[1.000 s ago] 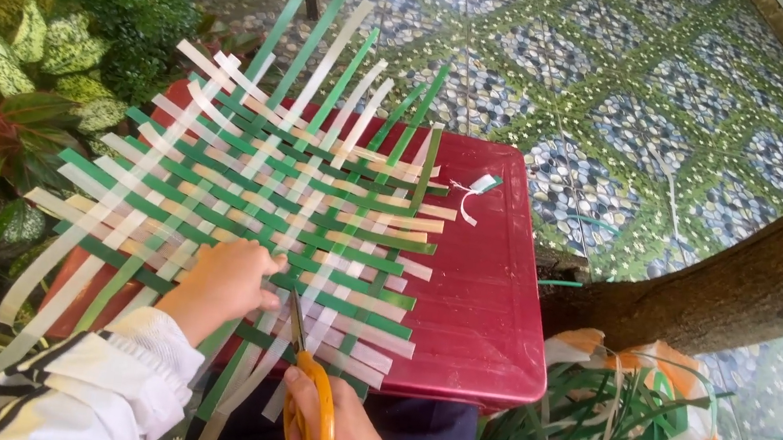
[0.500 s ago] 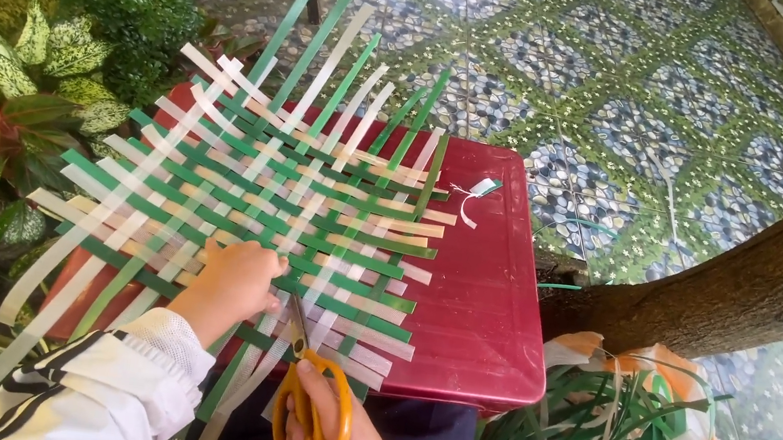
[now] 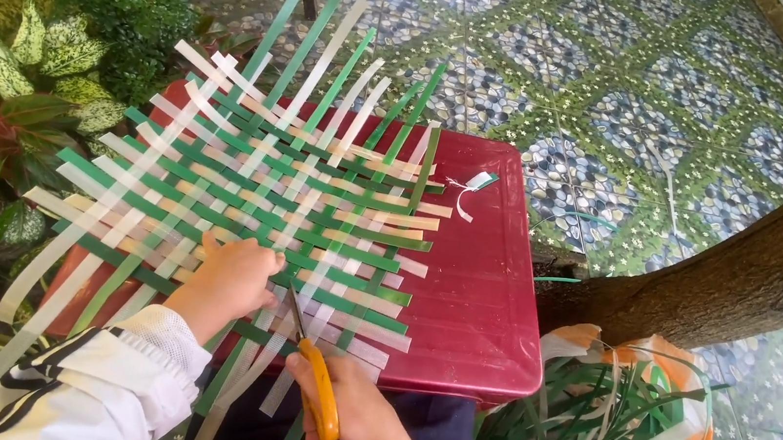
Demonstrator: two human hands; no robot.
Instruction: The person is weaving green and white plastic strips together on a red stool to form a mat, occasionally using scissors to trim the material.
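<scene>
Now, line by line:

Mat: a woven mat [image 3: 256, 205] of green and pale leaf strips lies flat across a red table [image 3: 476, 298], its loose strip ends sticking out past the table on all sides.

Left hand: the left hand [image 3: 233, 276] rests palm down on the near edge of the mat, fingers curled and pressing the weave; a white sleeve [image 3: 98, 383] with dark stripes covers the arm.

Right hand: the right hand [image 3: 354, 417] sits at the near table edge, fingers closed through the handles of the scissors [image 3: 315, 374].

Scissors: orange handles, thin blades pointing up and away into the mat's near edge, just beside the left hand's fingertips; whether the blades are parted cannot be told.

Scrap: a small green and white scrap [image 3: 474, 185] lies on the bare red top, right of the mat and apart from it.

Bag: a white and orange bag [image 3: 658, 378] full of long green leaves stands on the floor right of the table.

Trunk: a brown trunk [image 3: 759, 267] slants across the right side, above the bag.

Plants: leafy plants [image 3: 3, 97] crowd the left side, near the mat's strip ends.

Floor: patterned green and blue tiles [image 3: 624, 79] lie beyond the table.
</scene>
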